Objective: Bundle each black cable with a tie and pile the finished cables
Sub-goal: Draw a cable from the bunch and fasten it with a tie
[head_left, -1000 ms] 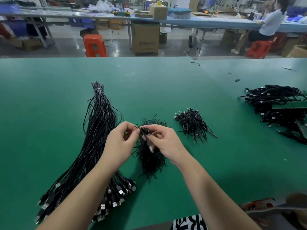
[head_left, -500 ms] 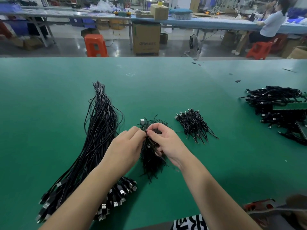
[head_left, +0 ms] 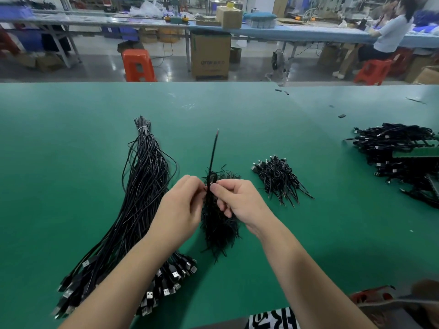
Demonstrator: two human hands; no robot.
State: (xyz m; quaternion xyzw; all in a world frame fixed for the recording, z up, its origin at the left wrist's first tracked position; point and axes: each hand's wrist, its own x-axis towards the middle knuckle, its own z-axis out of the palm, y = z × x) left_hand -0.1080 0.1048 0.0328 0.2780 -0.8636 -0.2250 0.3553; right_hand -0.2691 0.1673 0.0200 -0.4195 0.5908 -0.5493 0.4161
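Observation:
My left hand [head_left: 180, 207] and my right hand [head_left: 240, 200] meet over a heap of short black ties [head_left: 219, 226] on the green table [head_left: 71, 162]. Both pinch one coiled black cable [head_left: 212, 179] between their fingertips, and its free end sticks up and away from me. A long sheaf of loose black cables [head_left: 140, 193] with USB plugs lies to the left, partly under my left forearm. A small pile of bundled cables [head_left: 278, 179] lies to the right of my hands.
A bigger heap of black cables [head_left: 399, 153] sits at the table's right edge. Small black scraps [head_left: 341, 116] lie farther back. Beyond the table stand an orange stool [head_left: 137, 65], a cardboard box [head_left: 210, 55] and a seated person [head_left: 387, 36].
My hands lifted slightly off the tie heap. The cable's free end, earlier tucked by my fingers, now sticks up straight above them.

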